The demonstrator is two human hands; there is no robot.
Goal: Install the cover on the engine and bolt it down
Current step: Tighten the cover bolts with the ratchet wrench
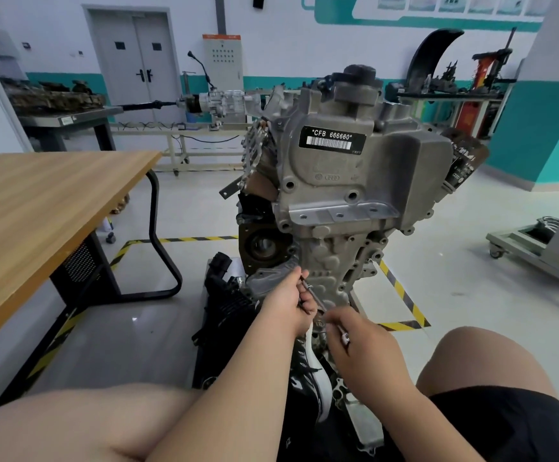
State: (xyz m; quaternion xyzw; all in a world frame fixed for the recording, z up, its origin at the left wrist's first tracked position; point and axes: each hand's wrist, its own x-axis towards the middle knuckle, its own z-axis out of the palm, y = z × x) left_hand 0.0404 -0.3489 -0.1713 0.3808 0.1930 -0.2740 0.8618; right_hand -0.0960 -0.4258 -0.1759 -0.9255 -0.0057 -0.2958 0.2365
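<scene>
The grey engine [345, 181] stands upright on the floor in front of me, with a black barcode label near its top. Its cast timing cover [330, 258] lies against the front face, with several bolt holes along its edges. My left hand [288, 300] grips a thin metal tool [311, 293] low on the cover's left edge. My right hand [355, 331] sits just below and to the right, fingers curled and pinching the tool's lower end or a small bolt; the fingers hide which. A ring shows on that hand.
A wooden table [44, 208] with black legs stands to my left. My bare knees fill the bottom corners. A black hose part [224, 295] lies left of the engine base. Yellow-black floor tape [401, 295] marks the bay. A grey cart [538, 241] stands at the right.
</scene>
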